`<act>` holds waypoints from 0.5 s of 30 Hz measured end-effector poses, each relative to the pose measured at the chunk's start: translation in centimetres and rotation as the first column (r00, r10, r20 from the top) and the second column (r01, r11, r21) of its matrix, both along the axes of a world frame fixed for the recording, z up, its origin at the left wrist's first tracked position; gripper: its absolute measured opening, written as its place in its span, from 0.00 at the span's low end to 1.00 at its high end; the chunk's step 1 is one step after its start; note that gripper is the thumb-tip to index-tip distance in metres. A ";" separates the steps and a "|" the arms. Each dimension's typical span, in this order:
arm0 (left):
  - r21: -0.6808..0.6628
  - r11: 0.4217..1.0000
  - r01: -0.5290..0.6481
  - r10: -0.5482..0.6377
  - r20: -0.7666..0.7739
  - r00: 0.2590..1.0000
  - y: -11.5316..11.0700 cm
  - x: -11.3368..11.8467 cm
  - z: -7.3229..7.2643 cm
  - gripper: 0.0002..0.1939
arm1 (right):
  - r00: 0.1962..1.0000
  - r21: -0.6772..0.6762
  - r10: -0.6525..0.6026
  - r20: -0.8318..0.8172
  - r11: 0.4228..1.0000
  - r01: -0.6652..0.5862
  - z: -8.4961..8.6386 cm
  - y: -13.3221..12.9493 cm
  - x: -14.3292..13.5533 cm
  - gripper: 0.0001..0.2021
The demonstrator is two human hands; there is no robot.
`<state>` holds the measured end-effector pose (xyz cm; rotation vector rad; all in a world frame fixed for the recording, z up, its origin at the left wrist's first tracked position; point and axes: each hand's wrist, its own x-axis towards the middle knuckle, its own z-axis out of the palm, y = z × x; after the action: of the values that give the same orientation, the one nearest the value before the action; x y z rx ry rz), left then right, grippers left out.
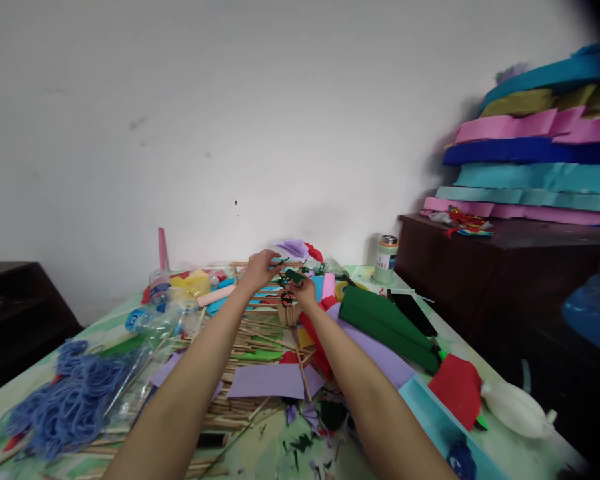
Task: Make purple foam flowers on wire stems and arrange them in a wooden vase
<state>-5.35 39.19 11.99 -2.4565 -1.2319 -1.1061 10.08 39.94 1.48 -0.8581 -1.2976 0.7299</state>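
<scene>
Both my arms reach forward to the middle of the cluttered table. My left hand (263, 268) has its fingertips pinched together at a thin dark green strand. Just right of it, my right hand (304, 292) is closed round a small dark green piece (294, 275), with dark loops hanging by the fingers. Below the hands stands a small bundle of wooden sticks (287, 314). A frame of thin wooden sticks (243, 267) lies behind and beside my left hand. A lilac paper rectangle (266, 382) rests on loose sticks (253, 340) nearer to me.
Blue yarn (75, 400) and plastic bottles (153, 320) lie at left. Rolled green paper (385, 323), a light blue box (440, 417), a red piece (457, 390) and a white bottle (517, 408) are at right. A jar (385, 259) stands near a dark cabinet (505, 253).
</scene>
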 end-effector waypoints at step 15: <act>0.036 0.998 0.054 -0.057 0.108 0.992 -0.3 1.5 0.3 0.08 | 1.000 0.012 0.010 -0.029 1.000 -0.010 0.1 -0.1 -0.2 0.09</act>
<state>-3.87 38.94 12.27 -2.4489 -1.1707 -1.2808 9.91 39.87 1.59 -0.8289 -1.2799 0.7393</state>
